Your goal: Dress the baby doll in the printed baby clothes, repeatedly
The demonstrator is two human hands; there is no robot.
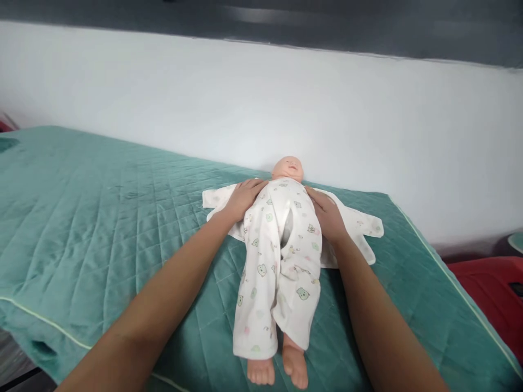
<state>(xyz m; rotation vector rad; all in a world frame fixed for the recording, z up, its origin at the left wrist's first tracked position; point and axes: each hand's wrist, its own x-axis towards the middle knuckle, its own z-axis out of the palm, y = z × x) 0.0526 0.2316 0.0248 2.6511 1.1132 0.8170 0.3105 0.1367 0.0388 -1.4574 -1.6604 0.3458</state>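
A baby doll [287,167] lies on its back with its head toward the wall and both bare feet toward me. White patterned trousers [261,267] cover its legs and reach up over its torso. Under the doll a white patterned top [354,223] is spread, its sleeves out to both sides. My left hand [246,197] rests at the upper left side of the doll, fingers extended against the cloth. On the opposite side my right hand [327,213] lies against the trousers' upper edge, its fingers stretched and partly hidden by the doll's body.
A green quilted cover [122,218] lies beneath everything, with a pale piped edge. Behind it stands a white wall [229,103] with a dark band above. A red object [488,294] is at the right, beside the cover's edge.
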